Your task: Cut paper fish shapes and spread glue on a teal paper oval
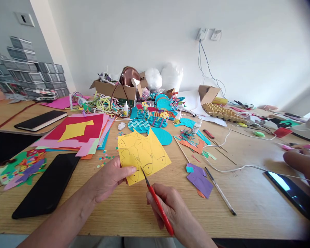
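A yellow sheet of paper [144, 151] with several fish outlines drawn on it is pinched at its lower left by my left hand [113, 177], thumb on top. My right hand [167, 203] is wrapped around a pair of scissors [158, 205] with red handles. The blade tips meet the paper near its lower middle, close to a drawn fish. To the right of my right hand lie a purple paper fish shape [200, 182] and a pen [220, 190]. A dark phone [48, 186] rests left of my left forearm.
Coloured paper sheets [74, 129] and a black notebook [41, 120] lie at left. Blue paper cut-outs [162, 136], glue bottles [196, 126] and a cardboard box [105, 90] stand farther back. A white cable [237, 167] crosses the right side, near another person's hand [301, 163] and a phone [286, 193].
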The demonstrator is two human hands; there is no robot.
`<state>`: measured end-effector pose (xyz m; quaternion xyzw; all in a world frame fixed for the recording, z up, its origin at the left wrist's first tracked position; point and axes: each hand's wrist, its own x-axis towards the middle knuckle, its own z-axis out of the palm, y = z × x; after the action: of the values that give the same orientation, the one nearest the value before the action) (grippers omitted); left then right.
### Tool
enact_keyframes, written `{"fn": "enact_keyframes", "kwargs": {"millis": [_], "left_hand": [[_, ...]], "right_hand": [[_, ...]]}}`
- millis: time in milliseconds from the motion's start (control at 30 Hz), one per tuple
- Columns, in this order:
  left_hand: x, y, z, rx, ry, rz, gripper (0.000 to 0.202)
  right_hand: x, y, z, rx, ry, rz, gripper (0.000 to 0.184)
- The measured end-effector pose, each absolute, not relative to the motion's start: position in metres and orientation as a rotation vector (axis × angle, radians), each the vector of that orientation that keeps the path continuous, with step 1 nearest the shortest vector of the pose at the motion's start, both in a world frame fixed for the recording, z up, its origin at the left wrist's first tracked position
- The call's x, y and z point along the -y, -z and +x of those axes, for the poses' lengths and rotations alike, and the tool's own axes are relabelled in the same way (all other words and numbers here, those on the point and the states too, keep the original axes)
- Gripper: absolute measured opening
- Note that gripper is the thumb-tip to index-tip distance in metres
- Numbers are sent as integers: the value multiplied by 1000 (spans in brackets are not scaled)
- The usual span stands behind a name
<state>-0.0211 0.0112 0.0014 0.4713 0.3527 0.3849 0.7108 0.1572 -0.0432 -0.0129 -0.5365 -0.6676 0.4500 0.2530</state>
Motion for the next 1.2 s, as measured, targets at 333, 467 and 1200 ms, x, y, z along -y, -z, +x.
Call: {"fn": "enact_keyframes", "kwargs": {"millis": [333, 467, 1200], "left_hand": [[-10, -3, -22, -841, -894, 1056, 31], [-9, -8, -21, -822, -930, 1023, 30], [-10, -7, -23, -789, -809, 1035, 22]], "right_hand": [[45, 10, 158, 1817, -1208, -1475, 40], [45, 7, 159, 1833, -1239, -1474, 39], [47, 11, 160, 1846, -1274, -1467, 37]]}}
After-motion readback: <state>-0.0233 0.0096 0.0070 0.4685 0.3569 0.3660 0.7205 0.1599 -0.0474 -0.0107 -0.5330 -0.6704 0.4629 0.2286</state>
